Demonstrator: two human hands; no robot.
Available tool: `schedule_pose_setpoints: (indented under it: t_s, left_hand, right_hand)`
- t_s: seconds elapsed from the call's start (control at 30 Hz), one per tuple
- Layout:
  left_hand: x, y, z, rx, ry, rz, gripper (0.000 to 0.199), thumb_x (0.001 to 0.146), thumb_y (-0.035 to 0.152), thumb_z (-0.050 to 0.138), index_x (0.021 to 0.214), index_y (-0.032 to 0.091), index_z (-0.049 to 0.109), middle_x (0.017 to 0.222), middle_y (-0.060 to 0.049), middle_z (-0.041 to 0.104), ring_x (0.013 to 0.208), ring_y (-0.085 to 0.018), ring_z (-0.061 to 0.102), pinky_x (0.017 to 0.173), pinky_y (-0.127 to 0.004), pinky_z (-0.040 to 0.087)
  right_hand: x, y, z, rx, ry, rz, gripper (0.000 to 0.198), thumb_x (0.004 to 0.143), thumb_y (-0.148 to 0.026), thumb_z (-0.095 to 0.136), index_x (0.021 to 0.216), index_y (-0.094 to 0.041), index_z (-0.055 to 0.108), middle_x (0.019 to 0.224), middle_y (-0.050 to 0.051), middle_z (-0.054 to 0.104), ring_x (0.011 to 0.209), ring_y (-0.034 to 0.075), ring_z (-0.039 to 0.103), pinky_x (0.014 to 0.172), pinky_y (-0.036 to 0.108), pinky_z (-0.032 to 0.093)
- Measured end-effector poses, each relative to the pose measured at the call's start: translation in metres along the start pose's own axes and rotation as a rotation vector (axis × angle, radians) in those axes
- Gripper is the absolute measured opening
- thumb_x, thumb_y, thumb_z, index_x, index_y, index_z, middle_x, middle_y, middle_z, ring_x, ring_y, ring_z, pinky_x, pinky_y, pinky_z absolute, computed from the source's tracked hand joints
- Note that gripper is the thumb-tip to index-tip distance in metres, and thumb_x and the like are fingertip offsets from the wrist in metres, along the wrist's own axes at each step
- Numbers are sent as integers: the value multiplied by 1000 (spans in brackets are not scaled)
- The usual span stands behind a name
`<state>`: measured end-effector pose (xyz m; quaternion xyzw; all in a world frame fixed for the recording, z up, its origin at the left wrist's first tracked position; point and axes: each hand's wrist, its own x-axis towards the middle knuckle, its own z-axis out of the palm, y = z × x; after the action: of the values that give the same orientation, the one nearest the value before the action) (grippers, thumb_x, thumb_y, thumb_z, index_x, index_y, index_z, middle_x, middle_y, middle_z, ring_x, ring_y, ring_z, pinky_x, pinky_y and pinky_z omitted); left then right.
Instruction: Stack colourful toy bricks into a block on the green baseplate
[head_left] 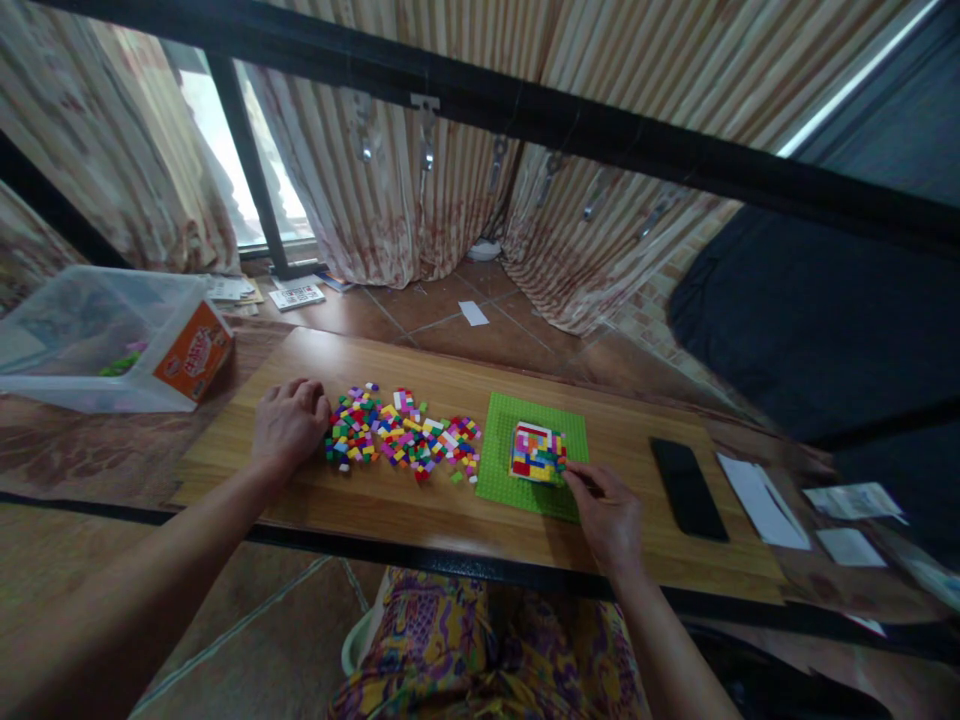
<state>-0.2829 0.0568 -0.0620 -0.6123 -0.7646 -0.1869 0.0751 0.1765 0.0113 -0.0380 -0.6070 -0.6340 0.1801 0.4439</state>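
A green baseplate (495,470) lies on the wooden board, bearing a low square build of multicoloured toy bricks (534,452). My right hand (606,508) is at the build's right edge, thumb and fingers pinched together; what sits between the fingertips is too small to make out. Left of the baseplate spreads a loose pile of small coloured bricks (405,432). My left hand (291,420) rests on the board at the left end of this pile, its fingers curled in. Whether anything is under those fingers is hidden.
A black phone (688,488) and white paper (761,500) lie to the right. A clear plastic bin (97,395) with an orange label stands at the far left. A dark metal bar (480,95) with hanging hooks crosses above the table.
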Motion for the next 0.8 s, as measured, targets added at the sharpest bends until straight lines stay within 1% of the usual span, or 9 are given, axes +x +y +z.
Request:
schedule_pose_setpoints:
  t_s: [0.1,0.27,0.47,0.67,0.8]
  left_hand:
    - [0,1,-1,-6,-9,1,35,92,34,41,108,18,67,119,-14,67,116,-31,59,104,-44,41]
    - [0,4,-4,-11,-11,-22,35,92,35,41,109,17,67,122,-15,67,117,-31,58,103,-44,42]
    - [0,4,-4,2,-5,-7,36,93,35,40,111,19,66,123,-13,67,118,-30,58,105,-43,41]
    - [-1,4,-3,-12,2,-10,35,92,36,41,112,21,66,122,-12,67,118,-30,57,104,-43,42]
    - [-1,3,-2,-5,1,-10,35,92,36,41,111,20,66,122,-12,66,118,-30,57,104,-43,41]
  right_hand:
    - [-1,-1,0,7,11,-6,24,86,-42,65,88,-20,76,87,8,75,80,21,70,70,34,56]
    - [-1,2,-1,-24,18,-47,26,87,-42,64,91,-20,77,90,8,76,82,22,71,73,36,57]
    - [-4,10,0,-75,21,-118,27,91,-41,60,97,-21,78,96,10,77,87,24,72,79,40,59]
    - [-8,11,2,-197,28,-222,30,96,-41,54,103,-23,78,96,9,78,87,23,73,80,40,60]
    - [-11,14,3,-268,22,-251,31,98,-39,51,108,-24,76,97,9,78,86,22,73,81,39,60]
